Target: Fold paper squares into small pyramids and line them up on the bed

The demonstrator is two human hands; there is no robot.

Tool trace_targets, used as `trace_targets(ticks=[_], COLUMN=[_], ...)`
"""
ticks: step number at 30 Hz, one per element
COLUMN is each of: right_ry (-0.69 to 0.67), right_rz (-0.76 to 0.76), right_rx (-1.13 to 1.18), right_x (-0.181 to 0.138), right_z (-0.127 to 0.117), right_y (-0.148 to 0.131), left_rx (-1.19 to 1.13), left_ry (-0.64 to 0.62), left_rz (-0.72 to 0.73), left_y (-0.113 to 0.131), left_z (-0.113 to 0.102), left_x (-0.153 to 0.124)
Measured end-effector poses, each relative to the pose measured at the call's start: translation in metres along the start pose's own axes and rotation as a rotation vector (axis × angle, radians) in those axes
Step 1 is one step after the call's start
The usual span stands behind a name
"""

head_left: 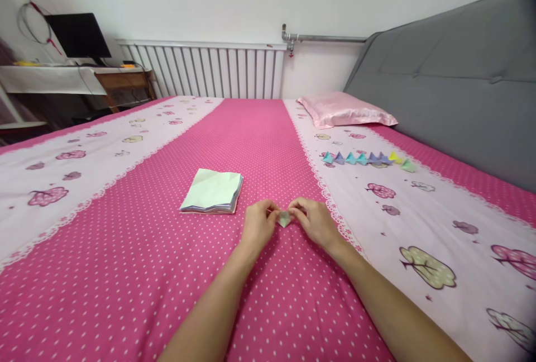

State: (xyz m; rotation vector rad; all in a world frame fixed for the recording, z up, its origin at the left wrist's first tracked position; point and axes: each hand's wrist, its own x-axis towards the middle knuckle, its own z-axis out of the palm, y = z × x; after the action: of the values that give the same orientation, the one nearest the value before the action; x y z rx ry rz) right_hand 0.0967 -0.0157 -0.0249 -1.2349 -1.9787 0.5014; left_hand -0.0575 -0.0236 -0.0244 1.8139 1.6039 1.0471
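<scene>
Near the middle of the bed [259, 138], on its deep pink, white-dotted stripe, a small folded paper [284, 218] of pale grayish green sits between the person's two hands, one corner pointing back toward the person. The left grip [258, 222] is closed on its left side, thumb and forefinger pinching close to the upper edge; the right grip [315, 218] pinches the opposite side in much the same way, with the other fingers curled in. Whether the paper touches the cover below it cannot be told. Both bare forearms reach in from the lower edge of the view. Beyond the left hand and a little to its left lies a stack of square paper sheets [213, 190], pale green on top, its layered edges slightly wavy. Farther off to the right, on the pale band printed with trees, a row of folded paper pieces [350, 158] runs side by side in light blue, purple, yellow and green, the green one at the right end set a little nearer the person. Behind that row rests a shiny pink pillow [345, 109], near the gray padded headboard [452, 71]. Along the far wall stands a white radiator [205, 68], and to the left a black monitor [79, 36] stands on a cloth-covered worktop [54, 80].
</scene>
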Motion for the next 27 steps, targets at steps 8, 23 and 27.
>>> trace_targets(ticks=[8, 23, 27], right_ry=[-0.002, 0.017, 0.005], right_rz=[0.121, 0.122, 0.029], right_rx=[0.132, -0.032, -0.098], right_x=[0.003, 0.0, -0.001], right_z=[0.001, 0.009, 0.007], right_y=[0.004, 0.011, 0.009], left_rx=[0.056, 0.356, 0.375], left_ry=[0.035, 0.053, 0.055], left_rz=[-0.002, -0.03, 0.004], left_y=[-0.006, -0.009, -0.01], left_z=[-0.004, -0.003, -0.001], left_x=[0.003, 0.005, 0.004])
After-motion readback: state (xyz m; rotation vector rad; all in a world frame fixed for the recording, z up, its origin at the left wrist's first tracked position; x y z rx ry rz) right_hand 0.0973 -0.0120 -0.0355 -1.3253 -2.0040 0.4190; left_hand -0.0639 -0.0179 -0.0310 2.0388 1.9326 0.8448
